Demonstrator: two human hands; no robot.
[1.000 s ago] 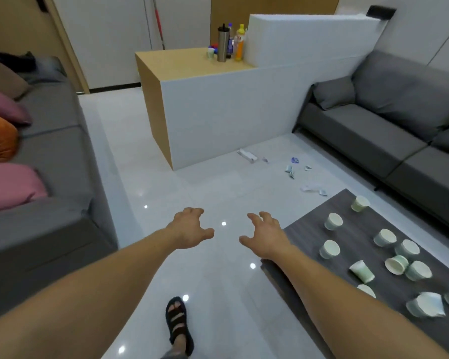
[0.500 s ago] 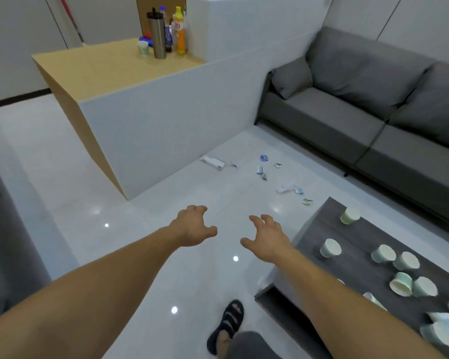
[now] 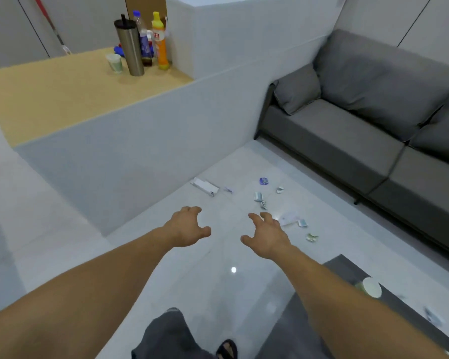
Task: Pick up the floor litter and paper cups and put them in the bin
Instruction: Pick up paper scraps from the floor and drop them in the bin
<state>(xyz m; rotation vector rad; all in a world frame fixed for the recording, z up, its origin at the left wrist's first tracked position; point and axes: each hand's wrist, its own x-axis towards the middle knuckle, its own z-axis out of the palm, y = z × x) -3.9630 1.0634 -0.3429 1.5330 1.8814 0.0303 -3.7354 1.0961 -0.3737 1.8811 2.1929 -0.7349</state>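
1. The left hand (image 3: 187,226) is held out above the white floor (image 3: 205,294), fingers loosely curled and apart, gripping nothing.
2. The right hand (image 3: 267,237) is beside it, also spread and empty. Its fingertips appear close to a pale paper scrap (image 3: 289,219).
3. The litter lies on the tiles ahead of both hands: a flattened white box (image 3: 205,187) near the foot of the counter (image 3: 140,141), a blue scrap (image 3: 264,181), small torn bits (image 3: 258,196), and a greenish scrap (image 3: 311,237) further right.
4. One paper cup (image 3: 371,287) sits on the dark low table (image 3: 347,268), just beside the right forearm. It is blurred.
5. A grey sofa (image 3: 360,125) stands beyond the litter. On the counter's wooden top are a steel tumbler (image 3: 130,47) and an orange bottle (image 3: 160,41).
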